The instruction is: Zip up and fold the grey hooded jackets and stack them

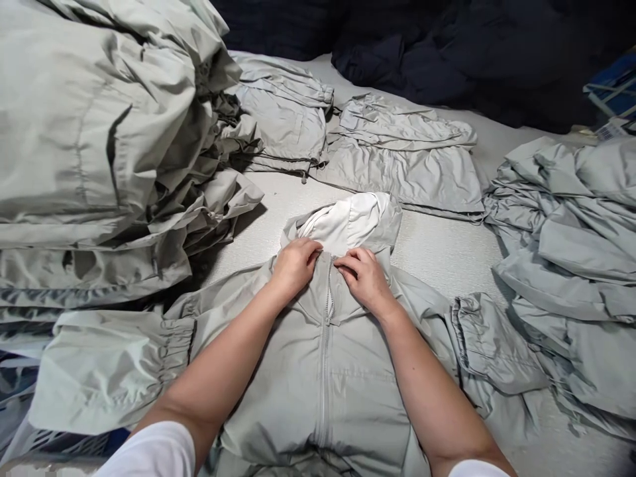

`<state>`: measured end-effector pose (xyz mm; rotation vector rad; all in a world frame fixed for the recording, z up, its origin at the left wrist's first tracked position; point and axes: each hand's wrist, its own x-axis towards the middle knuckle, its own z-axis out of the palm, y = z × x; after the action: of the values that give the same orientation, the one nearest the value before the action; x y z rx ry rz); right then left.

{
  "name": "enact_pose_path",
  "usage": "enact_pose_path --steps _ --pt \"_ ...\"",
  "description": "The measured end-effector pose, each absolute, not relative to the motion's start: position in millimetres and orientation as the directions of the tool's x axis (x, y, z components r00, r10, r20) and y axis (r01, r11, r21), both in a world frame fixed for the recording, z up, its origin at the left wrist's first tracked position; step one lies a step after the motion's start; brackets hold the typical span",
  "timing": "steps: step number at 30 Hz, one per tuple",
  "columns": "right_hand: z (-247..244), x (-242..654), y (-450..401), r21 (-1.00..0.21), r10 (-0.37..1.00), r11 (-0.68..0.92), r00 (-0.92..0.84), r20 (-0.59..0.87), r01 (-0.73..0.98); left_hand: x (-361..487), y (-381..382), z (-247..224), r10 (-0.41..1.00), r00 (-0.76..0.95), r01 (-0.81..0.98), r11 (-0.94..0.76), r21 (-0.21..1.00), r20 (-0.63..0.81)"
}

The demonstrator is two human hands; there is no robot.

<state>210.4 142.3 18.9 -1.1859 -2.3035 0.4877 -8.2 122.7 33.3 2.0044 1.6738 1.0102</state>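
We lean over a pale grey-green hooded zip jacket (322, 391), which lies face up and spread out at the bottom centre of the frame on a speckled white table (442, 248). Its hood (377, 212) points away from us, folded open to show a white lining (342, 222). Its zipper (324, 358) runs straight down the middle, and its sleeves stretch out to either side, each ending in a gathered elastic cuff (491, 344).

Our left hand (295, 268) lies on the collar (311, 291) just beside the top of the zipper, its fingers together and curved over the fabric. Our right hand (362, 278) sits on the other side of the collar, its fingers also together and their tips close to the zipper. The hands are near each other but not touching. We cannot tell whether either hand is pinching the cloth or only pressing on it.

A tall stack of similar jackets (94, 126) fills the upper left. Two folded jackets (402, 156) lie at top centre, a loose heap (566, 265) lies at the right, and dark navy fabric (422, 59) lies along the top edge.
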Motion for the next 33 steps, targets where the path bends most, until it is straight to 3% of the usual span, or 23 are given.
enact_pose_path --steps 4,10,15,20,26,33 --pt "17 210 143 -0.547 0.833 0.542 -0.493 0.25 0.638 -6 115 30 0.936 0.109 0.672 -0.318 0.668 0.335" --pt "28 214 144 -0.64 0.853 0.491 -0.477 0.213 0.591 -10 118 22 0.951 0.282 0.646 -0.285 0.708 0.126" --pt "59 213 132 -0.675 0.711 0.493 -0.702 -0.05 0.548 -18 121 22 0.945 0.313 0.602 -0.274 0.75 0.094" --pt "71 199 113 -0.546 0.592 0.574 -0.77 -0.24 0.611 -22 121 24 0.936 0.347 0.564 -0.261 0.784 0.062" --pt "72 195 108 -0.52 0.568 0.588 -0.774 -0.28 0.619 -31 116 30 0.892 0.452 0.546 -0.28 0.789 0.004" --pt "79 200 109 -0.523 0.565 0.625 -0.798 -0.209 0.58 -19 102 32 0.87 0.492 0.674 -0.374 0.637 -0.01"
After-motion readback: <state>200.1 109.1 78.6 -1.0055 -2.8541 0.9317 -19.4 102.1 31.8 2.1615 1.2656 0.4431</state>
